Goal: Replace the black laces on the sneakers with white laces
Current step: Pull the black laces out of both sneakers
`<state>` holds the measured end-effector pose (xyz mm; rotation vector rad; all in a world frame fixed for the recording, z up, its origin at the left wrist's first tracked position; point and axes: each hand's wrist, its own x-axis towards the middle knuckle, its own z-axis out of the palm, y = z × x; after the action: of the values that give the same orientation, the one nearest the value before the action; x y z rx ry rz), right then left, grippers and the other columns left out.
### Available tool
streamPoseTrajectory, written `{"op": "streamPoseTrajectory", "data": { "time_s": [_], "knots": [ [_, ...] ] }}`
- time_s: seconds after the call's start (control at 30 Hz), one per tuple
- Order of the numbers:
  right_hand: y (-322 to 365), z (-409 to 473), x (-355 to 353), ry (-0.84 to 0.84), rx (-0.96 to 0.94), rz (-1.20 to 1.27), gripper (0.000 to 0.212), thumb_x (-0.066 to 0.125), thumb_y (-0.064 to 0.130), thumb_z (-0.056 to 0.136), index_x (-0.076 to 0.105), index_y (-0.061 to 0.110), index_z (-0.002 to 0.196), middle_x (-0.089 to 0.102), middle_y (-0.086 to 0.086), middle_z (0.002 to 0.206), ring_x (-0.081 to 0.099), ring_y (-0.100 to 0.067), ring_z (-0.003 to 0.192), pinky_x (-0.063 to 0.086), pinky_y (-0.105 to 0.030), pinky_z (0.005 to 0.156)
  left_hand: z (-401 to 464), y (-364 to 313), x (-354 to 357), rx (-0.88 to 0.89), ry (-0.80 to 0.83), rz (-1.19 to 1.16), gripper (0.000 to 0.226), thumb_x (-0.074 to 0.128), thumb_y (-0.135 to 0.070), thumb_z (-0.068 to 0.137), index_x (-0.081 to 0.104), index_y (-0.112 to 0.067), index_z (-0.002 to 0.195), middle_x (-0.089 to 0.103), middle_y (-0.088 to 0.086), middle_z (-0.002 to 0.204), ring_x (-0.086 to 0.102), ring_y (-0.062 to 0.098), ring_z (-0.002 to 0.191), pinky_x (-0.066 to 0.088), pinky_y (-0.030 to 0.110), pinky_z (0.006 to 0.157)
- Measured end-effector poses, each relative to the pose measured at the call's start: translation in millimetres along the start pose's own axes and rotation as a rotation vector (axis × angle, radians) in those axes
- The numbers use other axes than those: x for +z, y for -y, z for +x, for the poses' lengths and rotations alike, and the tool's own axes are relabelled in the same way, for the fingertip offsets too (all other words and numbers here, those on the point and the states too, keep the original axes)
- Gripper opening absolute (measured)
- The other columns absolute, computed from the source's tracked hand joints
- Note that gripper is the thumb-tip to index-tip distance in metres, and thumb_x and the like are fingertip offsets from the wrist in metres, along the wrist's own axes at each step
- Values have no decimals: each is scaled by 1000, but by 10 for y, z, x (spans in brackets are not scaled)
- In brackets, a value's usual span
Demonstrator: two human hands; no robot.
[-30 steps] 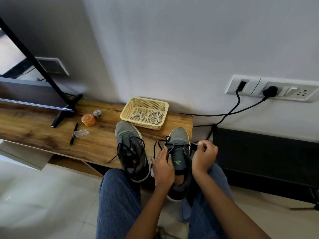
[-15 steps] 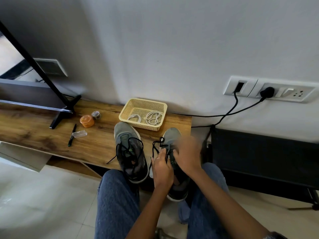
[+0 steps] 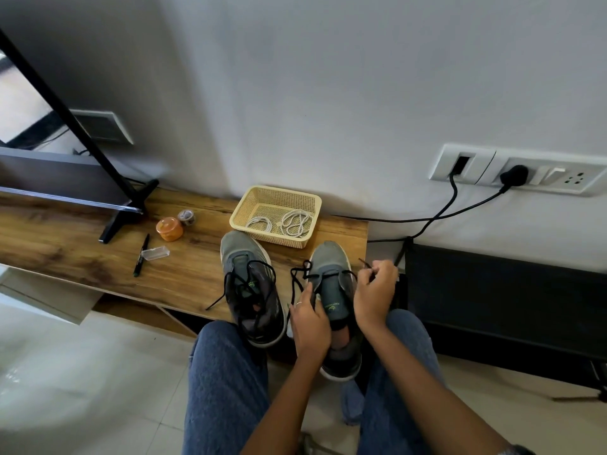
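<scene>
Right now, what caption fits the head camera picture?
Right hand pulls black lace from right sneaker; left hand steadies it.

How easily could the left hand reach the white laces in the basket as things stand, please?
Probably yes: the left hand only steadies the right sneaker, and the open basket with the white laces sits just beyond the toes, uncovered.
</scene>
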<state>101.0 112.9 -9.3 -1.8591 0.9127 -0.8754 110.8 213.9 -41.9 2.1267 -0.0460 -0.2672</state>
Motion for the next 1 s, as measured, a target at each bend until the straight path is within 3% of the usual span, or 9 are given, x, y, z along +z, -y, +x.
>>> {"op": "streamPoseTrajectory", "data": {
  "time_s": [0.1,0.17,0.27,0.33,0.43,0.53,0.7,1.0],
  "knots": [
    [-50,147,-37,93,106,-33,3,49,2,90,51,1,87,50,-7,84,50,-24,79,34,-13,58,-19,11,2,15,9,47,44,41,-21,100,41,-18,144,53,7,139,40,23,134,22,38,117],
    [-141,174,-25,229,179,-112,10,50,10,92,57,5,98,57,-5,94,57,-25,95,42,-25,70,-34,-8,-1,45,22,95,44,39,-24,101,41,-17,144,54,8,138,40,21,134,14,36,119],
    [-192,134,-54,330,273,-289,30,53,22,92,55,13,121,53,-6,123,47,-28,120,38,-44,98,-43,-41,-25,100,24,180,45,42,-28,100,40,-17,144,51,7,139,39,23,131,25,38,114],
    [-181,68,-94,359,237,-345,35,53,28,92,52,17,126,50,-3,129,42,-26,125,31,-46,102,-24,-56,-46,177,-6,247,45,46,-31,98,44,-18,141,51,3,138,42,23,126,33,37,108],
    [-193,-53,-123,385,69,-347,29,52,35,93,58,20,117,56,1,119,45,-20,117,31,-40,100,91,-112,-58,341,-87,362,34,59,-25,90,59,-17,123,59,3,124,50,25,114,40,39,98],
    [-209,-110,-98,435,-11,-332,31,56,34,91,60,16,115,59,0,113,51,-19,110,41,-36,94,244,-217,-52,444,-91,500,28,63,-20,86,65,-17,114,63,4,116,53,27,110,41,40,95],
    [-294,-139,-71,477,-72,-356,21,54,19,92,63,12,110,61,-6,103,55,-23,101,40,-28,78,413,-347,31,419,40,714,31,50,-27,94,58,-22,124,56,-2,127,44,20,121,32,34,103],
    [-326,-177,-94,451,-90,-401,21,51,15,94,64,6,108,60,-7,104,53,-22,99,41,-30,76,535,-411,155,366,37,876,16,54,-25,95,62,-20,108,63,0,109,51,21,109,42,36,84]
  ]
}}
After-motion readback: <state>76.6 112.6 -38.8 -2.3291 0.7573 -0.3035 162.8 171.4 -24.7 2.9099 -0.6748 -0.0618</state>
